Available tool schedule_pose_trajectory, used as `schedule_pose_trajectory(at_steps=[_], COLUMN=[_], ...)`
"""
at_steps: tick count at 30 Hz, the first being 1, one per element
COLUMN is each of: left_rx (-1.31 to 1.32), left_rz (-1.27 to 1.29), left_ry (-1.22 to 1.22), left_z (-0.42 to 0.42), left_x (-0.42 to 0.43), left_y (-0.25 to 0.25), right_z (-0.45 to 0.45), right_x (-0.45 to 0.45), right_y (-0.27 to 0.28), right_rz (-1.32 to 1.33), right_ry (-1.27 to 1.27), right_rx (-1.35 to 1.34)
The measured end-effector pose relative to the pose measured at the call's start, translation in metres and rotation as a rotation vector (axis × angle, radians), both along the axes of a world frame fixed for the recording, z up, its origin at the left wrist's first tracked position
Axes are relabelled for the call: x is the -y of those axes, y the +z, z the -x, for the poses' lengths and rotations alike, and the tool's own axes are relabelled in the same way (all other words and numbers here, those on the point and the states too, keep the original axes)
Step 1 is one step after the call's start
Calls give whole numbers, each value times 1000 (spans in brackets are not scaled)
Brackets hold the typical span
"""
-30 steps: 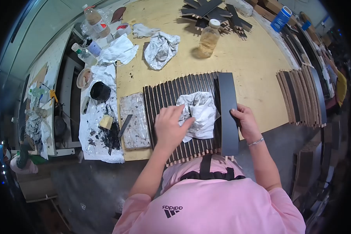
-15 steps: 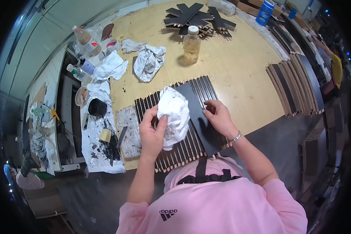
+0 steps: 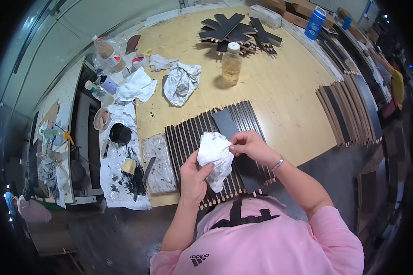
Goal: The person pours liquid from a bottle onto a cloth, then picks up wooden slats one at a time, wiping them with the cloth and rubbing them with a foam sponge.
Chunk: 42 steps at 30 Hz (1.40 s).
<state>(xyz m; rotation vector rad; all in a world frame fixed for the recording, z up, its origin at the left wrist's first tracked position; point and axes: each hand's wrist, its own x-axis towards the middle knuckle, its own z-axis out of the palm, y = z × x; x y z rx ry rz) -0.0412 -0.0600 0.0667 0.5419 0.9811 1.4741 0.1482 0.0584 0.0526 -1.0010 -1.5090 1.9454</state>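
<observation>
A crumpled white rag (image 3: 215, 158) with grey smudges is held up between both hands. My left hand (image 3: 195, 178) grips its lower left side, thumb on the front. At the rag's right edge, my right hand (image 3: 253, 147) pinches the cloth between thumb and fingers. Beneath lies a row of narrow dark strips (image 3: 188, 133) with pale dowel ends, set side by side on the table. A wider flat black board (image 3: 226, 123) rests across the row, partly hidden by the rag and my right hand.
A bottle of yellowish liquid (image 3: 231, 66) stands behind the strips. Stacked black boards (image 3: 227, 28) lie at the back, more boards (image 3: 348, 110) at the right edge. On the left are a stained cloth (image 3: 182, 83), a black cup (image 3: 120, 133) and a yellow sponge (image 3: 129, 166).
My right hand has moved left from the black board to the rag and now pinches its edge. The rag has been turned and bunched smaller. The camera view has shifted slightly.
</observation>
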Motion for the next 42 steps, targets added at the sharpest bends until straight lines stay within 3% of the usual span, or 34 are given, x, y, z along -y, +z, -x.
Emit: schedule_pose_trajectory(at_steps=[2,4,8,11,14,18,23,29,32,35,42], left_rx=[30,15,31,-11,45,101,-49,-114,-47,324,457], left_rz=[39,69,100,84,72,137,99,48,9,-12,44], left_ry=[32,40,77,95,150,195,253,211,110,47,49], left_z=[3,11,21,23,20,26,39,33,23,20,15], left_x=[2,8,24,35,35,20,-7,-29,-25,-23,-25], left_y=[2,2,0,-8,-7,9,9,-8,2,-1,-21], right_z=[-6,-13,-8,18,38,41,24,6,2,-2,-7], right_x=[-19,-61,-173,-236,-259,-257,-168,-69,-46,-36,-33], right_y=[0,-12,-47,-71,-64,-35,53,72,69,65,78], right_rz=[-26,-90,-476,-542,-547,-489,-557,-909,-993,-1064,-1266], right_ry=[-59,-301,-632,-691,-497,-388,-154,261,290,271,212], right_rx=[37,-51,218,177,46,89,149,604,735,794,888])
